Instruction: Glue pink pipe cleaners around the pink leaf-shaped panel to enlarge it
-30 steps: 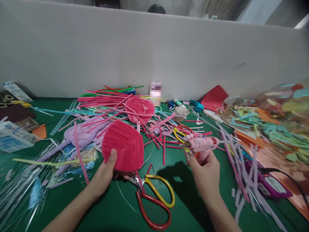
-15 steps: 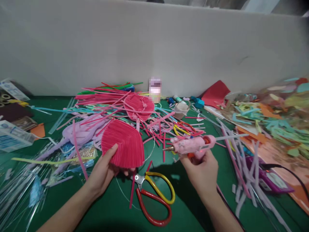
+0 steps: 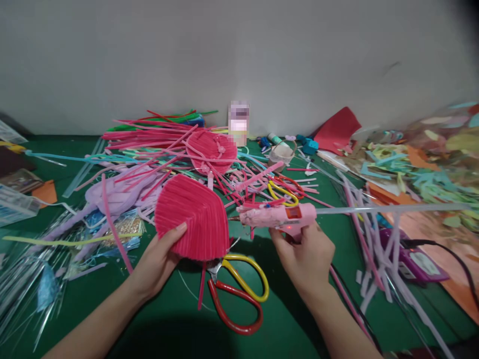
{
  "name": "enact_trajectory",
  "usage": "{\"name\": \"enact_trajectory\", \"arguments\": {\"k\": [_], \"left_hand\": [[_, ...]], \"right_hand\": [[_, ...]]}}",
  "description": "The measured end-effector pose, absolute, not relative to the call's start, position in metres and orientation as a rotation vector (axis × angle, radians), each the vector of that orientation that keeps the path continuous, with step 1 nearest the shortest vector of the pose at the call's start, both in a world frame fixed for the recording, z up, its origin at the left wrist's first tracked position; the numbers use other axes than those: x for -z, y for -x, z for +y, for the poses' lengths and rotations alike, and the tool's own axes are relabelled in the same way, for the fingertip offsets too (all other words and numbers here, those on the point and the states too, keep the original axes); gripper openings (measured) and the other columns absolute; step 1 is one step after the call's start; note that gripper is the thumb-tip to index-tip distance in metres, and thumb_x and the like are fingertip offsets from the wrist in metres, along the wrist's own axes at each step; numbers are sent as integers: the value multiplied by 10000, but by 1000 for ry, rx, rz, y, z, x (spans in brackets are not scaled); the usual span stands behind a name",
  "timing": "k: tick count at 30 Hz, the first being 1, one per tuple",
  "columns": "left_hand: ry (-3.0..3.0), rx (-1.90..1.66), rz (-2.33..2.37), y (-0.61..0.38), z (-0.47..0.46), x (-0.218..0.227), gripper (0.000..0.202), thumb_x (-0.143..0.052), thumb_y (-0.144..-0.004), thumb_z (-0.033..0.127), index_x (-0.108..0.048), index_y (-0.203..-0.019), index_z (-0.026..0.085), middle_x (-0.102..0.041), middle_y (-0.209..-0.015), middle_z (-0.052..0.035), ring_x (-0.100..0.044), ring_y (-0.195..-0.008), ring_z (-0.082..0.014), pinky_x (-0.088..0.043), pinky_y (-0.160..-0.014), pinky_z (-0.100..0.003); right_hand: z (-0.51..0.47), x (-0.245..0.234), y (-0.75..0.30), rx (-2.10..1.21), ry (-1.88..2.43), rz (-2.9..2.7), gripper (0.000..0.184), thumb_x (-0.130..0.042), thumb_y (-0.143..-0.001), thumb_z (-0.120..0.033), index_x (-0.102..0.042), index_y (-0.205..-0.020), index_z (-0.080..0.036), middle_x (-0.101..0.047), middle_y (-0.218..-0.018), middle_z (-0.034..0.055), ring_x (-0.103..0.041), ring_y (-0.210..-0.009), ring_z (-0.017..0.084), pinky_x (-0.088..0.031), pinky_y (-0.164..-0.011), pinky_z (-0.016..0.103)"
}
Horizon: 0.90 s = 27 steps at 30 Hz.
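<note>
My left hand (image 3: 157, 262) grips a deep-pink petal-shaped piece made of pipe cleaners (image 3: 192, 214), thumb on its face and fingers underneath. In my right hand (image 3: 307, 254) is a pink hot glue gun (image 3: 262, 216), with a long clear glue stick (image 3: 359, 209) sticking out of its back. The metal nozzle points left, close to the petal's right edge; whether it touches cannot be made out. Below the petal, scissors (image 3: 243, 326) with one red and one yellow handle lie on the green table (image 3: 299, 319), blades partly hidden.
A similar pink piece (image 3: 213, 149) lies behind, among scattered pink pipe cleaners (image 3: 138, 138). Lilac pipe cleaners (image 3: 116, 192) are at left. A second pair of scissors (image 3: 284, 193) lies beyond the glue gun. To the right sits a purple device (image 3: 419, 262) with a black cable.
The glue gun has moved left and up, its nozzle now near the petal's right edge, and more of its glue stick shows. The petal has turned slightly. The view has shifted a little.
</note>
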<state>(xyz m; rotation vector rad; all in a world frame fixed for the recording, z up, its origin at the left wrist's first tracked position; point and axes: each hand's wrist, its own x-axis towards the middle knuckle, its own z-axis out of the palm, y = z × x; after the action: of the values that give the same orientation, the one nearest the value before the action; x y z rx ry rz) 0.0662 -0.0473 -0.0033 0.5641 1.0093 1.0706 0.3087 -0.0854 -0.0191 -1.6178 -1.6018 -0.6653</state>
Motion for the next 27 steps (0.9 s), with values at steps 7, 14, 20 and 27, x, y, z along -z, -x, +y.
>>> {"name": "enact_trajectory", "arguments": {"k": [7,14,20,27], "left_hand": [[-568,-1081,1009,-67,-48,3,310,-827,-639,325,-761,-913,195,-759,-970,-56,-652,-1040,-312,-571,-838,-368],[-547,-1123,1018,-68,-44,4,286,-783,-692,318,-744,-951,202,-757,-986,-44,-664,-1016,-282,-572,-823,-346],[-524,-1133,1003,-65,-42,4,246,-747,-727,297,-733,-955,206,-757,-982,-50,-695,-917,-258,-586,-763,-334],[-557,-1130,1018,-66,-42,3,169,-713,-750,302,-732,-902,230,-757,-994,-42,-692,-920,-284,-586,-703,-322]], "right_hand": [[-87,16,-306,731,1611,-1633,213,-538,-861,-307,-437,-694,-221,-569,-554,5,-472,-403,135,-316,-409,238],[-90,14,-307,743,1531,-1650,263,-562,-769,-223,-329,-649,-250,-495,-492,-35,-449,-387,121,-303,-401,225],[-92,11,-306,708,1469,-1720,249,-536,-725,-187,-305,-657,-251,-488,-504,-40,-455,-404,116,-295,-402,222],[-92,11,-307,697,1460,-1745,256,-527,-703,-177,-291,-637,-253,-459,-489,-51,-444,-400,115,-291,-398,224]]}}
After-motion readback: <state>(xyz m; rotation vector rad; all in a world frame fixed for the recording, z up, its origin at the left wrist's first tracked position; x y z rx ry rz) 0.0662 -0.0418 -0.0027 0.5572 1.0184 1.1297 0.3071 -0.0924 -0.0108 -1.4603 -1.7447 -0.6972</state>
